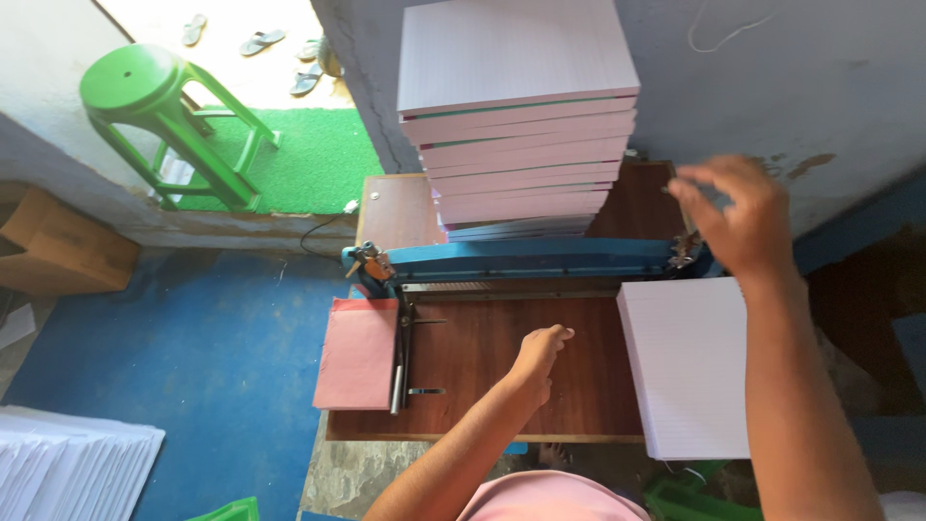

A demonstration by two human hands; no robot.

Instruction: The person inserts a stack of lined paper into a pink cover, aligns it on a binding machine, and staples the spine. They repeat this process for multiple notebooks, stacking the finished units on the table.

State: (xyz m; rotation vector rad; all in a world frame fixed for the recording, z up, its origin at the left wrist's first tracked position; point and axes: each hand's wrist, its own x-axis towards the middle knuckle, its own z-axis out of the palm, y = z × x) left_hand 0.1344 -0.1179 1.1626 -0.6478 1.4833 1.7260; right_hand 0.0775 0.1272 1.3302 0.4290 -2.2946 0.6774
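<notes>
Paper-cutter bar (pixel 521 260), blue, spans brown wooden table (pixel 482 357) mid-frame. Left: pink sheet (pixel 357 352) lies at table edge beside black guide rail (pixel 399 357). Left hand (pixel 540 352) rests on bare wood, fingers curled together, holding nothing. Behind bar: tall stack of pink-edged pads (pixel 521 125), leaning slightly; knock could topple it, I judge. Right: white ruled ream (pixel 687 367) overhangs table edge, may slide off. Right hand (pixel 735 214) at bar's end, blurred; grip cannot be told. No labels visible.
</notes>
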